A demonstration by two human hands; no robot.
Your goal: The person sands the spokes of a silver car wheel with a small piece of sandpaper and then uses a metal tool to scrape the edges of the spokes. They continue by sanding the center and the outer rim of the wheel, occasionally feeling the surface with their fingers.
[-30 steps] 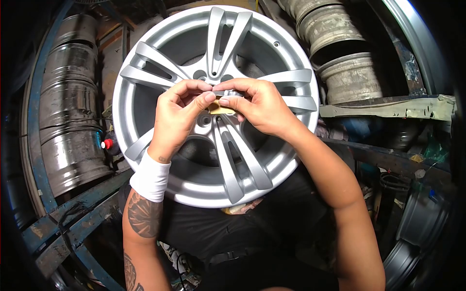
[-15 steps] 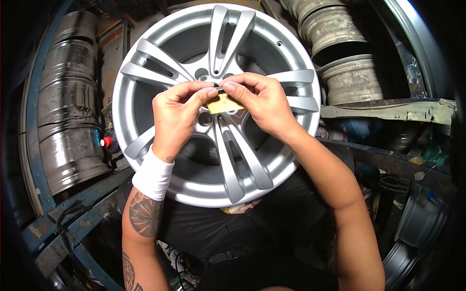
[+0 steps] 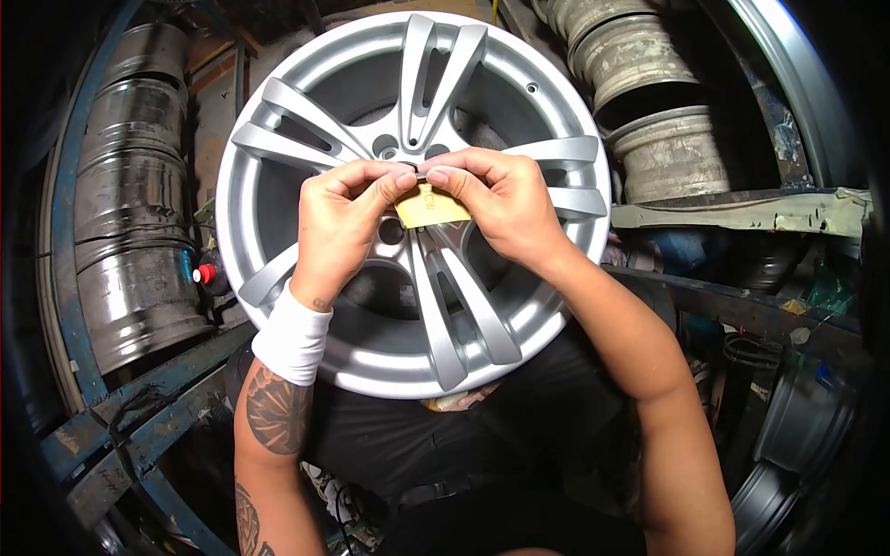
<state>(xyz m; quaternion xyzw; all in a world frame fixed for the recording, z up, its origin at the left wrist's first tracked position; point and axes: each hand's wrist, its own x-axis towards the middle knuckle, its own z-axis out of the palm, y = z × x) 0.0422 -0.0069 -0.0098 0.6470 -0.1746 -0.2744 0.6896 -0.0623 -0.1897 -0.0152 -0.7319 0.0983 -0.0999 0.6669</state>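
Note:
Over the hub of a silver alloy wheel rim [image 3: 295,357], both hands hold one small piece of yellow sandpaper [image 3: 431,208] with faint printed letters on it. My left hand [image 3: 348,218] pinches its top left edge between thumb and fingers. At the top right edge, my right hand [image 3: 501,199] grips it the same way. The thumb tips nearly meet, with a narrow dark fold between them. The sheet hangs toward me, covering part of the hub. The rim lies face up in front of my lap, its paired spokes showing around the hands.
Stacked metal rims [image 3: 139,213] stand on the left behind a blue metal frame [image 3: 69,241]. More dull rims [image 3: 672,153] are at the upper right, above a worn rail [image 3: 742,211]. A bottle with a red cap [image 3: 205,273] stands beside the left stack. Grey rims [image 3: 807,412] lean at the lower right.
Both hands have shifted slightly toward me over the hub. The yellow sandpaper has moved down with them and shows more of its printed face. The rim stays almost in place.

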